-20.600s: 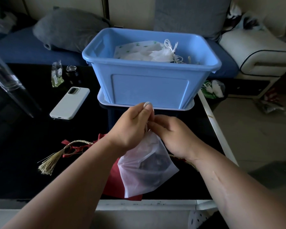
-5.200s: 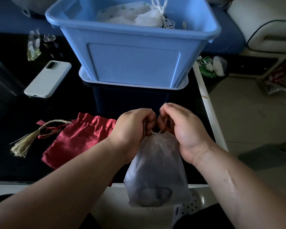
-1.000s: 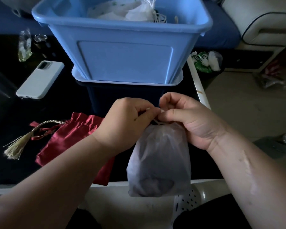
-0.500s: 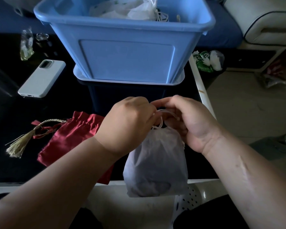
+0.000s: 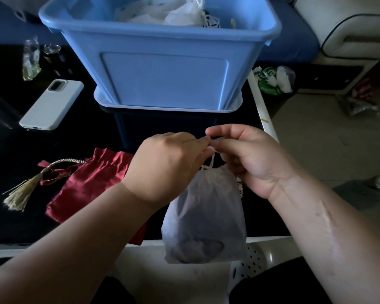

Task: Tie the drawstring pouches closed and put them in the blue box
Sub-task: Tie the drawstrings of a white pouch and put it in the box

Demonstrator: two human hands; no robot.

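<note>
A white translucent drawstring pouch [image 5: 204, 216] with something dark inside hangs over the table's front edge, its neck cinched. My left hand [image 5: 167, 165] and my right hand [image 5: 248, 156] meet just above it, both pinching its white drawstring [image 5: 211, 160]. A red satin pouch [image 5: 90, 183] with a gold tasselled cord [image 5: 20, 194] lies on the black table to the left. The blue box [image 5: 162, 77] stands behind my hands, with white pouches [image 5: 180, 14] inside.
A white phone [image 5: 52, 104] lies left of the box, a small clear packet [image 5: 31, 60] behind it. The black table's [image 5: 13, 154] white right edge runs beside the box; bags lie on the floor beyond. A white perforated stool [image 5: 250, 262] is under the pouch.
My fingertips have shifted from gripping the cord loops close together to pinching the cord ends above the cinched neck. The pouch hangs in about the same place.
</note>
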